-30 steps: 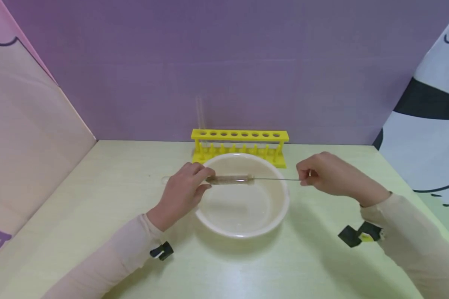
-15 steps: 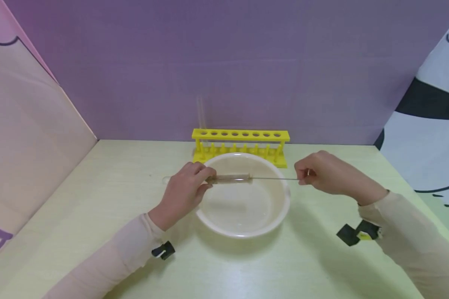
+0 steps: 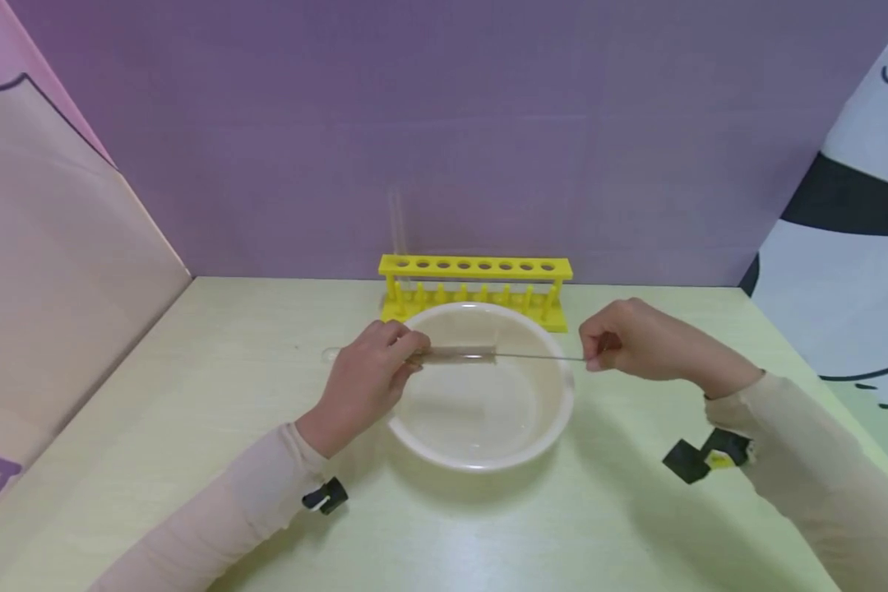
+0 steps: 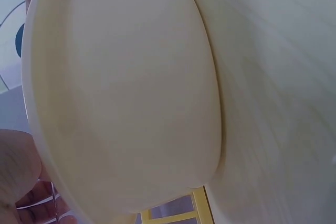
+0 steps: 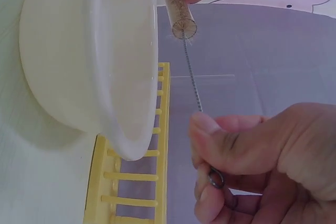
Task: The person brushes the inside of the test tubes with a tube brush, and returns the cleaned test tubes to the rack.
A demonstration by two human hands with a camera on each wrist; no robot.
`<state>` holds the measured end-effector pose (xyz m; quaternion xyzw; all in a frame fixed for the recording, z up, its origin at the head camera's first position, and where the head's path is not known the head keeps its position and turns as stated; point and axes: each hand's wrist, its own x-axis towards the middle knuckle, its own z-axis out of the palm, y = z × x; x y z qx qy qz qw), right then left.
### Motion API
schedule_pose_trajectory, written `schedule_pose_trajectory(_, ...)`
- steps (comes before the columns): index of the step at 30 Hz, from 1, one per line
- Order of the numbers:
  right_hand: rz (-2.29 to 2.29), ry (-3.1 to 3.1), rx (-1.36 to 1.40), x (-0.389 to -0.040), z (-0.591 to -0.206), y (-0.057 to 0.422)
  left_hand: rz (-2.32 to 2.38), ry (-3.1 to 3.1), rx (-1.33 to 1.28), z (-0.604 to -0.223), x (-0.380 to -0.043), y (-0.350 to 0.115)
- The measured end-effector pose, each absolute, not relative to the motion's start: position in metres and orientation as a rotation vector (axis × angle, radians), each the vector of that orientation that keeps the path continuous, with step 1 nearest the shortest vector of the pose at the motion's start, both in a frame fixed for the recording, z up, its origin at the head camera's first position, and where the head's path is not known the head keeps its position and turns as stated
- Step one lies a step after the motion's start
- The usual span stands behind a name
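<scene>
Over a white basin (image 3: pixel 481 467), my left hand (image 3: pixel 363 382) holds a clear glass test tube (image 3: pixel 475 355) level, its rounded end poking out past the hand on the left. The thumb and fingers of my right hand (image 3: pixel 632 341) pinch the twisted wire handle of a test tube brush (image 5: pixel 191 80) near its loop end. In the right wrist view the brown bristles sit inside the tube, a few poking out at its mouth. Part of my left hand (image 4: pixel 18 163) shows beside the basin's rim in the left wrist view; the palm side is mostly hidden in the head view.
Behind the basin stands a yellow test tube rack (image 3: pixel 477 266) with a row of holes and pegs. Another clear tube (image 3: pixel 397 222) rises from its left end. A purple backdrop (image 3: pixel 474 148) closes off the table's far side.
My right hand has shifted slightly left toward the tube, and less of the brush's wire shows outside the mouth. My left hand has stayed nearly still with the tube.
</scene>
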<state>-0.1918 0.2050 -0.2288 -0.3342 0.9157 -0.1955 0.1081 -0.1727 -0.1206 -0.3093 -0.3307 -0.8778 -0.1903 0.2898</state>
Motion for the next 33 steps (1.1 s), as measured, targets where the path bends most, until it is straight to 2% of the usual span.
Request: schedule_pose_trajectory(33, -0.803, 2.417, -0.692, -0.205, -0.219, 0.194, -0.254, -2.215, -0.905, -0.31, -0.171, -0.102)
